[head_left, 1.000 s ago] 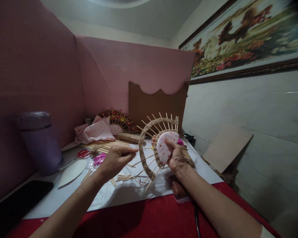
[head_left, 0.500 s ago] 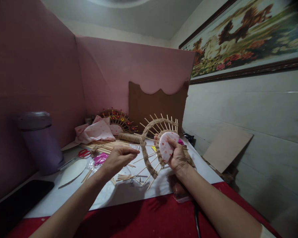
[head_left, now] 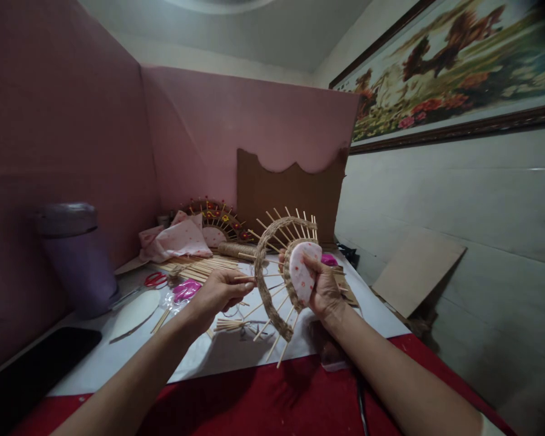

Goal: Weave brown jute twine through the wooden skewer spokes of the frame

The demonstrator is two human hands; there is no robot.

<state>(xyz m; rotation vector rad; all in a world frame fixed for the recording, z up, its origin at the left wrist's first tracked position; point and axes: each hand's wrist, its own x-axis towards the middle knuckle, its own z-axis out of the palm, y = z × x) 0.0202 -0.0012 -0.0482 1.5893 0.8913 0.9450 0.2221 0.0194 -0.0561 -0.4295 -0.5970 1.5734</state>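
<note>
My right hand (head_left: pixel 321 280) grips a half-round fan-shaped piece by its padded half-disc (head_left: pixel 303 272), covered in white cloth with red dots. Thin wooden sticks radiate from this half-disc through a curved band of braided jute (head_left: pixel 264 290). At the left side of the band, my left hand (head_left: pixel 224 290) is closed in a pinch beside one stick's outer end, apparently on a thin thread (head_left: pixel 231 313) that hangs in a loop below the fingers. The fingertips hide exactly where the thread meets the stick.
Behind lie a jute roll (head_left: pixel 236 250), loose sticks (head_left: pixel 200 266), dotted cloth (head_left: pixel 181 236) and a decorated fan piece (head_left: pixel 215 213). Left are red scissors (head_left: pixel 154 280), a pink item in plastic (head_left: pixel 186 290), a purple bottle (head_left: pixel 79 266) and a black phone (head_left: pixel 49 360). Cardboard (head_left: pixel 290 197) stands behind.
The fan-shaped piece has turned slightly, its lower end swinging down and to the right. My left hand has shifted a little, its fingertips now against a stick's outer end.
</note>
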